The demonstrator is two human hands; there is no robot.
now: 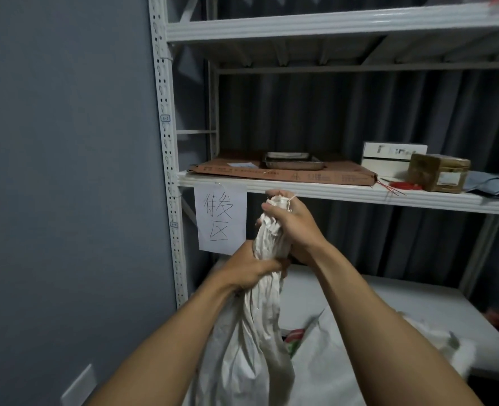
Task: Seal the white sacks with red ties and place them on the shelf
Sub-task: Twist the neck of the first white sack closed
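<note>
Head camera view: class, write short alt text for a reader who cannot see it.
Two bare hands grip the gathered neck of a white sack, the right hand above the left hand. Behind, a white metal shelf holds red ties, a metal tray and boxes.

The white sack (260,332) stood upright before the shelf (344,193), its neck gathered and twisted. The right hand (295,227) gripped the neck near the top; the left hand (251,268) gripped it just below. Red ties (403,186) lay on the shelf beside a brown box (438,171)
</note>
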